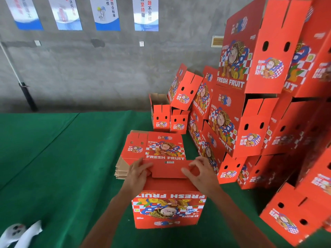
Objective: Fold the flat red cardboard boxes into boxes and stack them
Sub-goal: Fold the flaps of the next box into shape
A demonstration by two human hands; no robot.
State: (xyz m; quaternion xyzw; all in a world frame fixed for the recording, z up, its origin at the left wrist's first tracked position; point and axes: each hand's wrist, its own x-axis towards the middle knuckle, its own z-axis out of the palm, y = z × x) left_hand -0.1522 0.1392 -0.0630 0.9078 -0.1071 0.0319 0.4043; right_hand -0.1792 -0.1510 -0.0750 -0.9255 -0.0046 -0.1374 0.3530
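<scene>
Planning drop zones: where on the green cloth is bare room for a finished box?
Bare green cloth runs left of the flat box stack and of the box being folded, back to the concrete wall. The right side is crowded: the folded box pile reaches the near edge.

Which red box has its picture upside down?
The box right in front, the one both hands are folding. Its FRESH FRUIT words and cartoon face read upside down, while the flat stack behind it reads the right way up.
</scene>
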